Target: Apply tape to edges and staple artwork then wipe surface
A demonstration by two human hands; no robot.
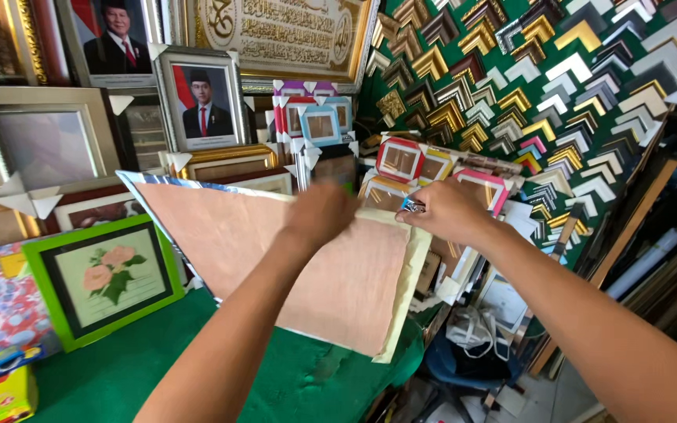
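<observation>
From the head camera, both bare forearms are reaching away from the body, over a green felt-covered table [143, 368], toward a large board lifted at a slant above it. The left hand [321, 213] is stretching up from the near centre, blurred, its fingers curled down on the far top edge of the pinkish-brown backing board [291, 251]; it appears to be gripping that edge, though the blur is hiding how tightly. The right hand [447, 211] is coming in from the near right, wrist bent, fingers closed in a pinch on the board's far right corner, a ring showing on one finger. A cream sheet [413, 278] is lying behind the board, showing along its right and lower edges, and a shiny silver edge [136, 188] is running along its left side. To the near left, a green-framed flower picture [103, 278] is leaning on the table. Small colourful frames [401, 160] are standing just beyond the hands, and corner frame samples [542, 86] are covering the far right wall.
</observation>
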